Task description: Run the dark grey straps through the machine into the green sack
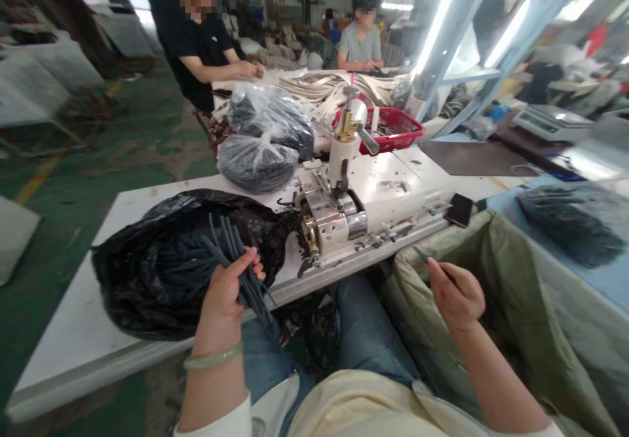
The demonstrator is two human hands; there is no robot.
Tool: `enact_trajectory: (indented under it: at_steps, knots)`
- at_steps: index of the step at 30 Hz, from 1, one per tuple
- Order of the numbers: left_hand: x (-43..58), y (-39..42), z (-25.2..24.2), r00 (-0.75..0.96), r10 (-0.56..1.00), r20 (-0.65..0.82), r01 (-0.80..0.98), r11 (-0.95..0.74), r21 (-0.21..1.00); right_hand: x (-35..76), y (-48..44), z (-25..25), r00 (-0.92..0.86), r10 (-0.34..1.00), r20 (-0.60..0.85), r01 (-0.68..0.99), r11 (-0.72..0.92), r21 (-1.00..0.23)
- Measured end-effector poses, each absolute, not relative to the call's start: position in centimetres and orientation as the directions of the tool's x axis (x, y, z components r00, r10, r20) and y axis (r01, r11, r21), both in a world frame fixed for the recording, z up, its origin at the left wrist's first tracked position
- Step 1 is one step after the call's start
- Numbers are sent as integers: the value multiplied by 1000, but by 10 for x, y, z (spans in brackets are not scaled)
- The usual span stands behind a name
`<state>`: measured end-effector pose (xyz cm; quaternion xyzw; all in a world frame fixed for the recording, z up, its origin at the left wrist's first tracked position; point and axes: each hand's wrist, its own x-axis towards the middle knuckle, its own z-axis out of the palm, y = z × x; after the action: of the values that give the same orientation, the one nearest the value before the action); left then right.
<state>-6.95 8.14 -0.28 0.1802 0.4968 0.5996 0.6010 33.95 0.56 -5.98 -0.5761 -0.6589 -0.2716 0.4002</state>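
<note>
A bunch of dark grey strips is gripped in my left hand, just over the near edge of the white table. Behind it, an open black plastic bag holds many more such strips. My right hand pinches the end of one thin dark strip above a green fabric sack. Between my hands, on the table, stands a white and metal machine with rollers and an upright post; neither hand touches it.
Tied clear bags lie behind the machine, with a red basket to their right. A black phone sits at the table's right end. Two people work across pale strips.
</note>
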Motion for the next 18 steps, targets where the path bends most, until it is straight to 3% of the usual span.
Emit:
enact_trajectory:
  at_steps: [4,18]
  knots:
    - [-77,82,-3,-208,894,-398,-543,232,807,287,22,-28,-209,429,879,917,398,23]
    - [-80,85,-4,-219,891,-398,-531,233,814,266,21,-14,-188,460,868,870,488,-70]
